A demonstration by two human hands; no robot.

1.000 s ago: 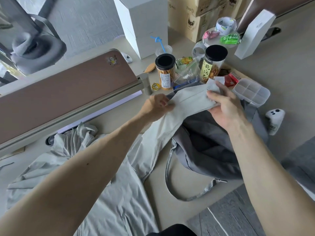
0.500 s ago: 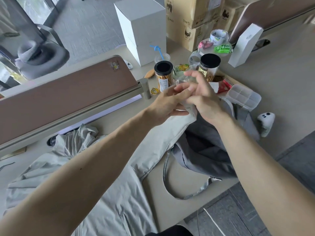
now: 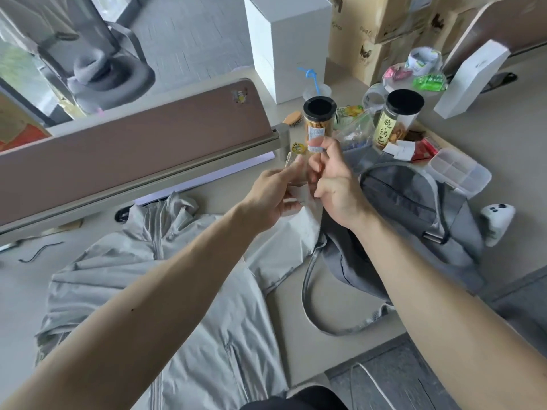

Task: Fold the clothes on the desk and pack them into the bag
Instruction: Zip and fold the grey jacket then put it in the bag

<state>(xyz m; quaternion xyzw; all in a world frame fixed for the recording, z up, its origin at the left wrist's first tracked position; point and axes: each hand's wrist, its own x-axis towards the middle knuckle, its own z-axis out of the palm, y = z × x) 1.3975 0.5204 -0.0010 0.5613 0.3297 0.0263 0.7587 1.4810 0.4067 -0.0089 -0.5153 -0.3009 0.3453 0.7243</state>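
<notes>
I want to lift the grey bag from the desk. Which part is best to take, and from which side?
Take the strap at the bottom of its loop, coming from the near edge of the desk. The loop lies flat and open there, apart from the bag body and the jacket, so fingers should be able to slide under it.

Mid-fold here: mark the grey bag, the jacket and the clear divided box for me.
grey bag (image 3: 414,208), head view, on its upper panel beside the zip.
jacket (image 3: 112,261), head view, on the front panel spread on the desk.
clear divided box (image 3: 461,173), head view, on its lid.
</notes>
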